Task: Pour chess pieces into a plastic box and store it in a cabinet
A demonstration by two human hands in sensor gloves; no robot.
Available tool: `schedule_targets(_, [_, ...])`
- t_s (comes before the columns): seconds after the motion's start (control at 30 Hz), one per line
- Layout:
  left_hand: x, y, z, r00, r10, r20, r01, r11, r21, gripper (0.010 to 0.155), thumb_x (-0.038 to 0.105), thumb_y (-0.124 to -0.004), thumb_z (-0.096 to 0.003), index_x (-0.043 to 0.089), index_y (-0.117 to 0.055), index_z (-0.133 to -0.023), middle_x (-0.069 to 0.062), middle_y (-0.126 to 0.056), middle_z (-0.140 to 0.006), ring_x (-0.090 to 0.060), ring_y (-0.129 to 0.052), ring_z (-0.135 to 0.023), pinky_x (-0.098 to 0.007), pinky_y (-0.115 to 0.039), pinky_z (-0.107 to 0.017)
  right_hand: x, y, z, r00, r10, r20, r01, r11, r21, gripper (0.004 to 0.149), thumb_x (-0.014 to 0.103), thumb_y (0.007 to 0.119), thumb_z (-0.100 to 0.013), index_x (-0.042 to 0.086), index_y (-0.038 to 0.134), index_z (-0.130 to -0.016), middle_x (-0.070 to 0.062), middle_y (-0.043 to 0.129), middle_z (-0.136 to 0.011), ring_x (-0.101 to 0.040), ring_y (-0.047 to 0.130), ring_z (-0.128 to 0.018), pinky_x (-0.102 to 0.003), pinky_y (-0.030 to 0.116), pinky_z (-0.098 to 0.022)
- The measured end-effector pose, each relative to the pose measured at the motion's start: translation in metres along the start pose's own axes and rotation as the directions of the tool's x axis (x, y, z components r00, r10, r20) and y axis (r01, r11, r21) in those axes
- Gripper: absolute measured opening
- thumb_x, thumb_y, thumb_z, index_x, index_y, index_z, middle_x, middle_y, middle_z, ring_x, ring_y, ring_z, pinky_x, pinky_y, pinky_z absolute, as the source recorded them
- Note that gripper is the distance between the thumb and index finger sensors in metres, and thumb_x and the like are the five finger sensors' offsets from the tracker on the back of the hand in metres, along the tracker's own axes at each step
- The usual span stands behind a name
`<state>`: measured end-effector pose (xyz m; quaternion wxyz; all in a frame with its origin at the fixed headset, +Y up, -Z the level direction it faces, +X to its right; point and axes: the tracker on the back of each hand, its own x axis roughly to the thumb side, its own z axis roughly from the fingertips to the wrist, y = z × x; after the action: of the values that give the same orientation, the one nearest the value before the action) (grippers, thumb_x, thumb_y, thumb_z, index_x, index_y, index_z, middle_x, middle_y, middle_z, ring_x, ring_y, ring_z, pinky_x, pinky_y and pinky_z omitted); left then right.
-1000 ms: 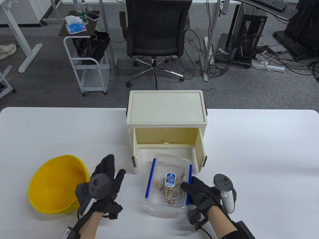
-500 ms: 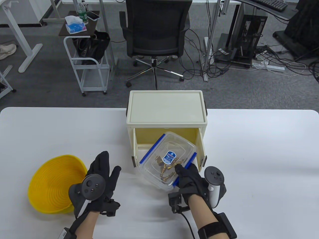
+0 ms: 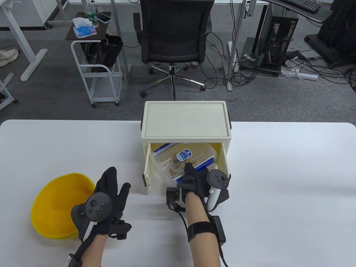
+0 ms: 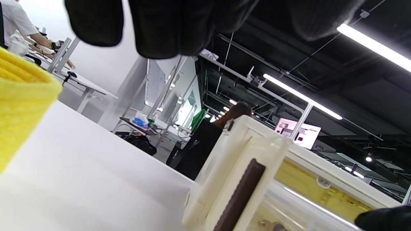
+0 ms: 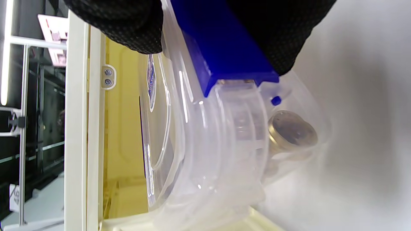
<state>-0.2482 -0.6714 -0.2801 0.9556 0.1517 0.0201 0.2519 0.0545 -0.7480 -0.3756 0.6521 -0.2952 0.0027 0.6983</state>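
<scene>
The right hand (image 3: 194, 180) in its black sensor glove grips the near end of the clear lidded plastic box w/ blue side clips (image 3: 180, 161), fingers closed round the blue clip (image 5: 224, 48), thumb on the lid. The box sits partway inside the cream plastic cabinet w/ open double doors (image 3: 186, 119), turned at an angle, its near corner sticking out past the front opening, between the left door (image 3: 148, 169) and right door (image 3: 224, 164). Gold-coloured chess pieces (image 3: 178, 165) lie inside the box; one round base (image 5: 292, 131) shows through the clear wall in the right wrist view. The left hand (image 3: 107, 200) is over the white table (image 3: 278, 180), fingers spread & holding nothing, just beside the yellow woven bowl (image 3: 55, 205), which is well left of the cabinet. In the left wrist view the fingertips (image 4: 160, 29) hang at the top edge, w/ the bowl's rim (image 4: 22, 96) at left.
</scene>
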Motion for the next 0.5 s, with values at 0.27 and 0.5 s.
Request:
schedule_targets(0.27, [-0.003,-0.001,-0.004,1.0,0.005,-0.013,-0.005,1.0,0.0,0.072,0.053,-0.061,-0.0584,0.014,-0.039,-0.114,-0.021,-0.052,-0.118,-0.045,-0.063,-0.105,-0.069,-0.06,-0.071,0.006,0.04,-0.05,0.973,-0.233,-0.007,0.231,0.969,-0.086,0.086,0.04,0.073,-0.061,-0.013,0.019,-0.102,-0.032,0.05,-0.092,-0.043,0.074,-0.07,-0.032,0.088,-0.056])
schedule_targets(0.5, [-0.008,-0.003,-0.008,0.999,0.019,-0.033,-0.019,1.0,-0.008,0.072,0.053,-0.061,-0.0584,0.014,-0.039,-0.114,-0.022,-0.052,-0.119,-0.045,-0.062,-0.106,-0.069,-0.059,-0.071,0.001,0.062,-0.078,0.935,-0.352,-0.051,0.342,0.929,-0.141,0.083,0.037,0.072,-0.061,-0.011,0.019,-0.101,-0.032,0.049,-0.093,-0.043,0.074,-0.074,-0.034,0.088,-0.061])
